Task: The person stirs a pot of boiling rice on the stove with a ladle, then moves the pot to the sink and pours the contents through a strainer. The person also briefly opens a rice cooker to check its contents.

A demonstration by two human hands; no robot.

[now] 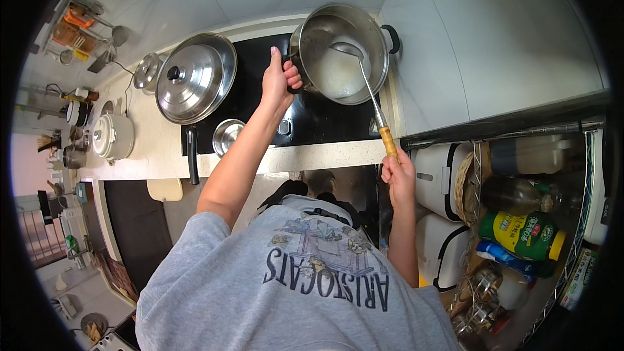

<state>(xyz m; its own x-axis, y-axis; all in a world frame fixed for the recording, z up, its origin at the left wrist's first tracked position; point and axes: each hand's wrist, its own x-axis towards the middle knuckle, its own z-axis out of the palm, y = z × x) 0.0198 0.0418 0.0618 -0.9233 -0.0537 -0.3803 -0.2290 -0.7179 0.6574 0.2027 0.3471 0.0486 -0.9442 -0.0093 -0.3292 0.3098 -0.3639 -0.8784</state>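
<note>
A deep stainless-steel stockpot (312,39) stands at the right side of the black cooktop (312,119), with cloudy whitish liquid (336,75) in its bottom. My left hand (279,80) grips the pot's near-left black handle, thumb pointing up. My right hand (399,173) is closed around the bamboo-like handle of a metal ladle (373,95). The ladle's shaft crosses the pot's rim, and its bowl dips into the liquid. The pot's other black handle (391,39) points right, towards the tiled wall.
On the cooktop's left sits a lidded wok (195,78), its black handle (193,156) jutting past the counter edge. A small steel bowl (228,135) lies near my left forearm. Farther left stands a white lidded pot (113,136). A wire shelf (477,175) with bottles is at right.
</note>
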